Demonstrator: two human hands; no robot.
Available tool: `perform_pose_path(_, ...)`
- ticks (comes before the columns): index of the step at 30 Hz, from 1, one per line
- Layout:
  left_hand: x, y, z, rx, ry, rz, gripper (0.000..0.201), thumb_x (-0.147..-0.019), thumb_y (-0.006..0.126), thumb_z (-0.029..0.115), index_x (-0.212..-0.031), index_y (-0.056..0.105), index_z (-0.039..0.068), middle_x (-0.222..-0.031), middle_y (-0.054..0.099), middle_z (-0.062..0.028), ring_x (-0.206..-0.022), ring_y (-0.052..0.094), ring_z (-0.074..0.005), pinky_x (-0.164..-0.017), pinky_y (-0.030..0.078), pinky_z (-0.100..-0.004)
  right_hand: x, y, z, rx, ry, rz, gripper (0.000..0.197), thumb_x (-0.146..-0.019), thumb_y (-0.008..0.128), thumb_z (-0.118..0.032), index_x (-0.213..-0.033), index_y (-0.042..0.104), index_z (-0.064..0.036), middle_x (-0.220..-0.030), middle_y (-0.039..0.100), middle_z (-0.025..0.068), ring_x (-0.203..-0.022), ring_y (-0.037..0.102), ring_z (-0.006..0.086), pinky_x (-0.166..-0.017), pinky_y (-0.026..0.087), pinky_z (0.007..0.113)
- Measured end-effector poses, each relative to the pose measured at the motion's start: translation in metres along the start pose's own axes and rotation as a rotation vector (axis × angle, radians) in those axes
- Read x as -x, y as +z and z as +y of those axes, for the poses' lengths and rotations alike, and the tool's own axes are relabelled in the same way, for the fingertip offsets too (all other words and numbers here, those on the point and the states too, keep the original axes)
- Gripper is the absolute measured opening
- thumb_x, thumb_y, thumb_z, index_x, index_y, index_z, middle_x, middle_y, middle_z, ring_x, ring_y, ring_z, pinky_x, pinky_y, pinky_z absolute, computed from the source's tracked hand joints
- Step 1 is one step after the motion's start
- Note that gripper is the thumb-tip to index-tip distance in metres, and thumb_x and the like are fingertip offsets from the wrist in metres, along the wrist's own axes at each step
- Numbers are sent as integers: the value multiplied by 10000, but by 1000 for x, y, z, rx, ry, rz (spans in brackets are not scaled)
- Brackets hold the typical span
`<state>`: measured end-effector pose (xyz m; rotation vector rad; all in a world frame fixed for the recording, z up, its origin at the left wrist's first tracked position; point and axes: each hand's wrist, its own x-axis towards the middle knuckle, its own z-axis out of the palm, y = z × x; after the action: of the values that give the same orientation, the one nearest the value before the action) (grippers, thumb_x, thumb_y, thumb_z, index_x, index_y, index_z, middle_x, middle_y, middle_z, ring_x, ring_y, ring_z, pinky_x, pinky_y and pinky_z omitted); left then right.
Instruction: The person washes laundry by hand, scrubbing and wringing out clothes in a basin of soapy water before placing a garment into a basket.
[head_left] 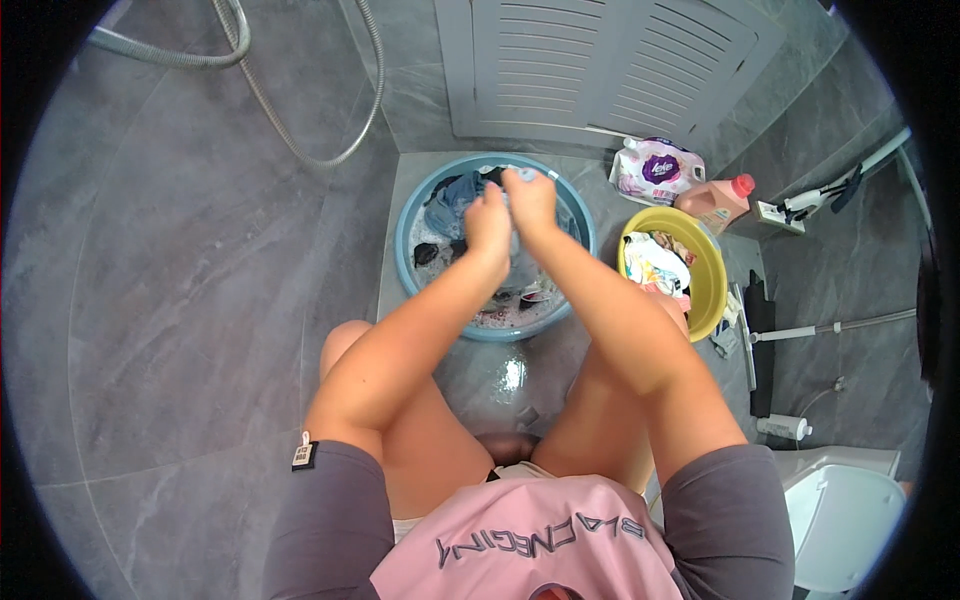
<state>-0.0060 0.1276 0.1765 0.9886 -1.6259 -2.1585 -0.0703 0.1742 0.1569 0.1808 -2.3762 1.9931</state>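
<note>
A round blue plastic basin stands on the floor in front of me, holding soapy water and several soaked clothes. Over its middle, my left hand and my right hand are closed side by side, the right a little farther away. A wet pale grey-blue cloth shows at my right fingers, and both fists seem to grip it; most of it is hidden. Beside my left hand lies a blue garment, half out of the water. Dark pieces of clothing float near the basin's left side.
Right of the basin, a yellow tub holds more clothes. Behind it are a pink bottle with a red cap and a white-and-purple package. A squeegee lies at the right; a shower hose hangs at the upper left.
</note>
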Motion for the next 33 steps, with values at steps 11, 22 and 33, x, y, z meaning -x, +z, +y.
perform_pose_path(11, -12, -25, 8, -73, 2, 47, 453, -881, 435, 386, -954, 586, -35, -924, 601, -144, -839, 570, -198, -705, 438, -348, 18, 11, -10, 50, -77, -145, 410, -774, 587, -373, -693, 608, 29, -677, 603, 237, -656, 600, 398, -596, 461, 430)
perform_pose_path(22, -41, -88, 52, -1399, 305, -571, 526, -624, 759, 234, -1028, 565, -40, -950, 620, -174, -881, 596, -252, -798, 446, -315, -43, -64, -56, -260, 260, -6, 395, -767, 657, -363, -827, 602, 23, -780, 583, 59, -722, 499, 149, -701, 412, 291)
perform_pose_path(33, -38, -102, 69, -568, 185, -481, 237, -805, 549, 66, -1031, 512, 7, -853, 617, -53, -754, 569, -133, -644, 452, -274, -62, -88, -39, -9, 178, -224, 434, -747, 663, -386, -922, 620, 8, -859, 621, 93, -793, 561, 183, -730, 439, 311)
